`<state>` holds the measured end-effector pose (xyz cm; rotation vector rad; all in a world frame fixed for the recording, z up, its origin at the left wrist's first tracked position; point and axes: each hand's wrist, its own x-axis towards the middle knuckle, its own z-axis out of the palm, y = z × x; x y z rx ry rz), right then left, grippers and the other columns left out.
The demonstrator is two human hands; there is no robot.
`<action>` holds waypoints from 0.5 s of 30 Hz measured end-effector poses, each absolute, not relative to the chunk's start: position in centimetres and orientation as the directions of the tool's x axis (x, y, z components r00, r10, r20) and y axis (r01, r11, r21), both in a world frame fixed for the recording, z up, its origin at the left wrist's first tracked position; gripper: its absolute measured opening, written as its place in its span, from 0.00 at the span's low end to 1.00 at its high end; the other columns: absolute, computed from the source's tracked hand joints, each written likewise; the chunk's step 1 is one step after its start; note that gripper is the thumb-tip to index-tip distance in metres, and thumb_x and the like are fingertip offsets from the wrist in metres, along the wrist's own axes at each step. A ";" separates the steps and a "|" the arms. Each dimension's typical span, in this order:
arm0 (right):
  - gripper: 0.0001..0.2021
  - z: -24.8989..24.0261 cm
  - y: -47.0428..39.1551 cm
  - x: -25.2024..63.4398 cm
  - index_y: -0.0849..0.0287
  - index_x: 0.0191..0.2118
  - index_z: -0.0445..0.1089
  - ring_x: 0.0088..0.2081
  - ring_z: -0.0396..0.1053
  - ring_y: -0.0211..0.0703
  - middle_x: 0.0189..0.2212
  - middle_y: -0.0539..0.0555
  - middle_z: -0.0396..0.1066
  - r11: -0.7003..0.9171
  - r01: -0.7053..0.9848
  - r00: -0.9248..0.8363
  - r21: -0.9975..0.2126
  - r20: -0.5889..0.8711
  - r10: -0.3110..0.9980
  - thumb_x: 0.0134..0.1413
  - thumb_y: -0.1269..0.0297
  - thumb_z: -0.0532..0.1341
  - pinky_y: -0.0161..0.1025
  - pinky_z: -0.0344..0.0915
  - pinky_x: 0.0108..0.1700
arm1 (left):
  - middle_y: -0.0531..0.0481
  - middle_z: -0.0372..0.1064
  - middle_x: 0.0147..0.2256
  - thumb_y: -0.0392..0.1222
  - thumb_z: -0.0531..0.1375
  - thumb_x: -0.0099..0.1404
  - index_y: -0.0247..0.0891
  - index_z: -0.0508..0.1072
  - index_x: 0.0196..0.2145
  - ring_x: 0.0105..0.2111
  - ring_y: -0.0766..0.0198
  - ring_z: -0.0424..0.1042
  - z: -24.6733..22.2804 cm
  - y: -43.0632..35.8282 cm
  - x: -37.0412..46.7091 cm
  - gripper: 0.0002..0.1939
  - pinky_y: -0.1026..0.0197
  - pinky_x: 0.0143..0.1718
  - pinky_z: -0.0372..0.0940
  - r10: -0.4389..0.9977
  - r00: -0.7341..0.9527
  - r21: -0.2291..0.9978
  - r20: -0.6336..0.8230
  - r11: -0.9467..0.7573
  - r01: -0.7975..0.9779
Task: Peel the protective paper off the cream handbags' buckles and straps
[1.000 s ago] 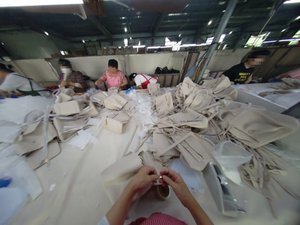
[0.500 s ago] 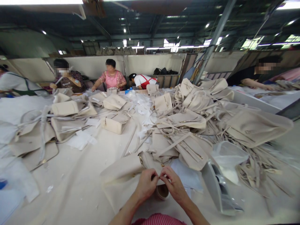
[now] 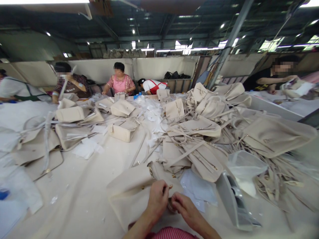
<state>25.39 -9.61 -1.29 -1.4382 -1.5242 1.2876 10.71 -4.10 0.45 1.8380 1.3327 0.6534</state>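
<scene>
A cream bag (image 3: 129, 186) with gold-coloured metal fittings lies on the table right in front of me. My left hand (image 3: 158, 198) rests over its right part, fingers pinched beside a small gold fitting (image 3: 170, 187); what they grip is too small to make out. Just to the right, my right hand (image 3: 183, 205) is closed, its fingertips at the rim of a small round brown object (image 3: 170, 205), mostly hidden between the hands. Whatever the right fingers hold cannot be made out.
Cream bags and straps are piled ahead and right (image 3: 199, 149), with more bags at left (image 3: 37, 146). Clear plastic packets (image 3: 196, 189) and a grey-white holder (image 3: 234, 202) lie right of my hands. Several people work across the table.
My hands have moved apart; the right went slightly down and right, toward the round object. At the far right, a person now lifts a pale item.
</scene>
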 end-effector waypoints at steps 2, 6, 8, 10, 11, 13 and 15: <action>0.13 -1.5 -10.3 25.5 0.55 0.24 0.61 0.26 0.66 0.42 0.20 0.49 0.68 -0.166 0.370 -0.208 -0.914 -0.255 0.944 0.56 0.57 0.52 0.37 0.60 0.32 | 0.50 0.65 0.25 0.39 0.53 0.63 0.40 0.63 0.24 0.30 0.60 0.63 0.7 -3.9 10.7 0.10 0.59 0.35 0.54 0.948 0.315 0.836 -0.051 -0.132 0.532; 0.18 -2.8 -10.6 26.0 0.56 0.17 0.61 0.24 0.67 0.44 0.16 0.51 0.67 -0.242 0.635 -0.069 -0.734 -0.366 0.928 0.52 0.54 0.56 0.39 0.59 0.31 | 0.51 0.63 0.24 0.42 0.54 0.64 0.40 0.62 0.23 0.28 0.61 0.62 1.5 -4.1 9.8 0.12 0.61 0.35 0.55 0.937 0.346 0.899 -0.057 -0.102 0.425; 0.12 -3.6 -10.4 26.2 0.55 0.20 0.64 0.26 0.68 0.44 0.20 0.51 0.70 -0.295 0.581 -0.003 -0.759 -0.364 0.931 0.46 0.55 0.62 0.37 0.58 0.29 | 0.50 0.64 0.25 0.45 0.54 0.64 0.40 0.63 0.24 0.30 0.60 0.63 1.8 -4.6 8.9 0.13 0.61 0.36 0.57 0.936 0.350 0.920 -0.038 -0.104 0.378; 0.13 -4.1 -9.9 26.2 0.55 0.27 0.68 0.24 0.69 0.42 0.23 0.51 0.72 -0.505 0.328 -0.031 -0.799 -0.543 0.839 0.43 0.51 0.64 0.34 0.57 0.26 | 0.49 0.65 0.27 0.49 0.53 0.66 0.40 0.64 0.25 0.31 0.59 0.64 2.0 -5.1 7.9 0.14 0.60 0.39 0.59 0.950 0.312 0.934 0.003 -0.114 0.339; 0.16 -4.2 -9.7 26.0 0.55 0.29 0.69 0.23 0.69 0.41 0.23 0.51 0.72 -0.635 0.162 -0.104 -0.755 -0.653 0.750 0.44 0.47 0.64 0.33 0.57 0.24 | 0.48 0.65 0.28 0.50 0.52 0.66 0.40 0.65 0.26 0.32 0.58 0.65 2.0 -5.4 7.4 0.15 0.59 0.41 0.60 0.959 0.283 0.940 0.025 -0.119 0.320; 0.22 -4.4 -9.0 25.3 0.57 0.31 0.71 0.23 0.71 0.40 0.24 0.54 0.74 -0.798 -0.135 -0.278 -0.587 -0.751 0.599 0.48 0.40 0.60 0.31 0.59 0.24 | 0.47 0.66 0.28 0.54 0.52 0.67 0.41 0.67 0.27 0.33 0.56 0.66 1.9 -5.9 6.7 0.17 0.56 0.48 0.60 0.969 0.237 0.951 0.062 -0.130 0.281; 0.26 -4.7 -8.1 24.0 0.59 0.31 0.73 0.28 0.74 0.41 0.28 0.57 0.76 -0.786 -0.339 -0.346 -0.516 -0.709 0.615 0.51 0.37 0.57 0.32 0.64 0.27 | 0.47 0.67 0.28 0.56 0.52 0.67 0.41 0.69 0.28 0.33 0.56 0.66 1.3 -6.2 6.0 0.18 0.53 0.54 0.57 0.970 0.228 0.957 0.083 -0.141 0.253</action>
